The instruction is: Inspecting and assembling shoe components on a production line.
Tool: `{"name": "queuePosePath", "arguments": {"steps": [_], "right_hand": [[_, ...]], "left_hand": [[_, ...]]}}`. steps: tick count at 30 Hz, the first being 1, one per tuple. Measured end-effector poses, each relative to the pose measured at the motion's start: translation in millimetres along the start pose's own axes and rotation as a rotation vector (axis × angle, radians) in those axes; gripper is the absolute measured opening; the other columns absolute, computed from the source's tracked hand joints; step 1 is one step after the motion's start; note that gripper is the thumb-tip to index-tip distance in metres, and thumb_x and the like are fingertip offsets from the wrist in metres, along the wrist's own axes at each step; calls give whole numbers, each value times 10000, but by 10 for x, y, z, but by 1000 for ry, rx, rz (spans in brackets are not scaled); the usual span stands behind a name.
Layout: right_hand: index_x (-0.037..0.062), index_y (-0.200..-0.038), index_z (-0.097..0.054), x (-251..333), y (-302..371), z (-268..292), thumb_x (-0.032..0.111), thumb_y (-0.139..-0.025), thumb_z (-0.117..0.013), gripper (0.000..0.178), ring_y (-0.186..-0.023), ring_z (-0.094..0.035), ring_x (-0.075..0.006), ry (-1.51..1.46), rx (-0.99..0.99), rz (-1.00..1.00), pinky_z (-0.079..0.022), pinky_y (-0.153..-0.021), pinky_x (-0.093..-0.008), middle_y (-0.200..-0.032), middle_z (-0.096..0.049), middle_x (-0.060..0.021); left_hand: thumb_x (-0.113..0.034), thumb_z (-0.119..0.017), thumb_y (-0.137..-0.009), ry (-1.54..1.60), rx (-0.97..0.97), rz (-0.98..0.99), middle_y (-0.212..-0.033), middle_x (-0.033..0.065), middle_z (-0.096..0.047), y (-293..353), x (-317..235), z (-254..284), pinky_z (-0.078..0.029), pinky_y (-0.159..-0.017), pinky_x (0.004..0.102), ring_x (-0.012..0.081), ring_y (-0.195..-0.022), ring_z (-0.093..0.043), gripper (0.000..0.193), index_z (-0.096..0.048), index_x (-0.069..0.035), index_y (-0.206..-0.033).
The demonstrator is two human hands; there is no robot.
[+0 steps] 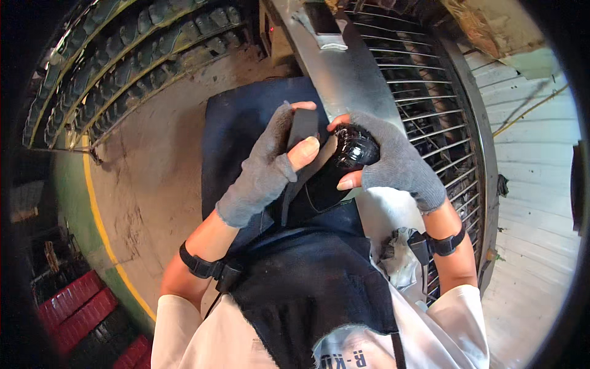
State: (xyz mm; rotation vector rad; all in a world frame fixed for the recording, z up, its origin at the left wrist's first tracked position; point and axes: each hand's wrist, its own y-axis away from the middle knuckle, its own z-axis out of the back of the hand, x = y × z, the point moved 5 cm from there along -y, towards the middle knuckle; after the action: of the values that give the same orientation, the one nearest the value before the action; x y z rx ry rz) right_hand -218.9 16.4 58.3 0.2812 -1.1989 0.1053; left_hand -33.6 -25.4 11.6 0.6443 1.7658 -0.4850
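My left hand [270, 157], in a grey fingerless glove, is closed around a flat dark grey strip [302, 125], with the thumb pressed on its face. To its right, my right hand [393, 157], gloved the same way, grips a glossy black rounded piece [356, 146] with ridges across it. The thumb and fingers curve round its sides. Both things are held close together above my lap. Below them, dark material merges with the black apron [307, 270], so I cannot tell where the held piece ends.
A metal ledge [362, 77] bears a dark flat object [321, 18] at its far end. Beside it on the right runs a rack of metal bars [424, 98]. Shelves [135, 67] with rows of dark shapes stand far left. Dark red slabs [77, 301] lie lower left.
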Motion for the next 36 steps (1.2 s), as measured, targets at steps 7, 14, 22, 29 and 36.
{"name": "queuePosePath", "arguments": {"steps": [7, 14, 22, 29, 36], "right_hand": [[45, -1170, -644, 283, -96, -211, 384, -586, -951, 742, -951, -703, -278, 291, -23, 101, -532, -867, -363, -1001, -707, -137], [81, -1107, -616, 712, -43, -427, 546, -652, -849, 691, -816, -697, -378, 496, 48, 116, -540, -695, -438, -892, -689, -163], [10, -1250, -528, 652, 316, -502, 547, -621, -884, 900, -940, -703, -403, 510, 11, 222, -575, -771, -431, -1100, -650, -198], [12, -1128, -539, 771, 376, -668, 663, -674, -816, 840, -770, -668, -371, 617, 346, 81, -538, -649, -457, -921, -613, -177], [19, -1031, -649, 808, 346, -754, 673, -607, -861, 807, -615, -647, -339, 611, 212, 351, -514, -579, -381, -778, -644, -133]], "left_hand": [[-403, -477, -1005, -39, -307, -227, -944, 46, -531, 126, 17, 4, -438, -808, 304, 150, -879, -516, 408, -552, -20, -1125], [-661, -497, -889, -220, -287, -211, -1097, 136, -559, 458, -196, 18, -455, -917, 368, 245, -1019, -568, 760, -519, 22, -1221], [-828, -530, -844, -37, 38, -27, -1188, 163, -549, 719, -349, -35, -439, -986, 388, 256, -1072, -566, 963, -516, 30, -1279], [-265, -479, -1067, -17, -68, -86, -855, 66, -600, 601, -448, -67, -426, -977, 347, 172, -850, -575, 308, -589, -5, -944], [-331, -454, -1078, -67, 90, -211, -830, 29, -517, 609, -492, -127, -422, -843, 311, 150, -785, -475, 376, -508, -20, -875]]}}
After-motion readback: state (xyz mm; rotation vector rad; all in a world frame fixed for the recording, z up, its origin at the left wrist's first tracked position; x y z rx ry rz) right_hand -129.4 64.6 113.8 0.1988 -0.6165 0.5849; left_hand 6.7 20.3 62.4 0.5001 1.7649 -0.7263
